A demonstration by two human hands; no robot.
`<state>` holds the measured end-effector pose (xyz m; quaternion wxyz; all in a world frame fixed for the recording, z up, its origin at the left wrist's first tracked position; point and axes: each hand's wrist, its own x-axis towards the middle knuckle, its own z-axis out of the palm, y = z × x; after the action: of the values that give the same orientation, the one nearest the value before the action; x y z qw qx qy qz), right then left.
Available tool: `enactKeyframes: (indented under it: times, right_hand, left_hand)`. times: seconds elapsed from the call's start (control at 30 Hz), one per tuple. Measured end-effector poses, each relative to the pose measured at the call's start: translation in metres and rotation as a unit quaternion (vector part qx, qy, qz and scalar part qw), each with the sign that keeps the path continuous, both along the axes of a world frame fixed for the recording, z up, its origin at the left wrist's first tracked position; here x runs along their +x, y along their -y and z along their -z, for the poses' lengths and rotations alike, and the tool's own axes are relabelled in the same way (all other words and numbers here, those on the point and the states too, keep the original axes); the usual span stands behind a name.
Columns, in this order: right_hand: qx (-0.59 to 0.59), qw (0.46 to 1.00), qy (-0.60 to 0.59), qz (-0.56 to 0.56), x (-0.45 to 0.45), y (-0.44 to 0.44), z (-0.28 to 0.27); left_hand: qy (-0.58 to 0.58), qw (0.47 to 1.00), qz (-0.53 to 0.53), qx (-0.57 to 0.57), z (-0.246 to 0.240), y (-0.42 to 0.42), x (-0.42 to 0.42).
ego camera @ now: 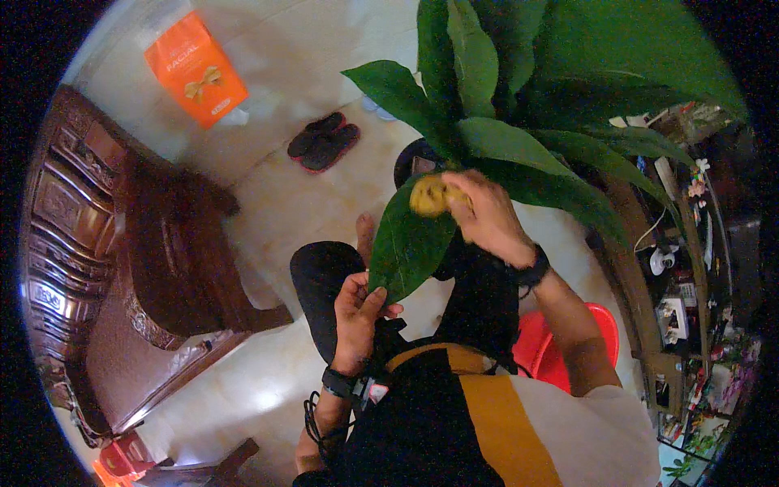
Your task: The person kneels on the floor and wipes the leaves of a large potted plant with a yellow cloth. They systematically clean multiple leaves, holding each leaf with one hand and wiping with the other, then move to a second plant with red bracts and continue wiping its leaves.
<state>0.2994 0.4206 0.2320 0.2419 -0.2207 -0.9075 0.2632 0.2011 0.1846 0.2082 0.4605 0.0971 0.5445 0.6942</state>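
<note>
A large potted plant with broad green leaves fills the upper right of the head view. My left hand (359, 313) pinches the tip of one long green leaf (405, 246) between thumb and fingers, low in front of my body. My right hand (490, 216) holds a yellow sponge or cloth (431, 196) with dark spots, pressed on the leaf's upper surface near its stem end. The sponge is slightly blurred. The plant's other leaves (517, 146) spread above and to the right of my right hand.
A red plastic basin (599, 329) stands on the floor by my right side. Carved wooden furniture (176, 255) is at left. Dark slippers (325, 143) and an orange facial tissue pack (198, 73) lie farther off. A cluttered shelf (666, 383) runs along the right.
</note>
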Motion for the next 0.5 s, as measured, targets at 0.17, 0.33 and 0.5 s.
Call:
enactKeyframes:
  times: [0.17, 0.33, 0.5]
  right_hand:
    - [0.102, 0.98, 0.132, 0.112, -0.046, -0.035, 0.062]
    - [0.05, 0.985, 0.14, 0.09, -0.054, -0.034, 0.09]
    - [-0.055, 0.984, -0.018, -0.168, -0.025, 0.037, 0.053]
  left_hand:
    - [-0.023, 1.0, 0.016, 0.004, -0.002, -0.003, 0.002]
    - [-0.049, 0.998, 0.011, -0.03, -0.001, 0.003, -0.001]
    - [0.005, 0.999, -0.015, -0.03, 0.015, 0.007, 0.0]
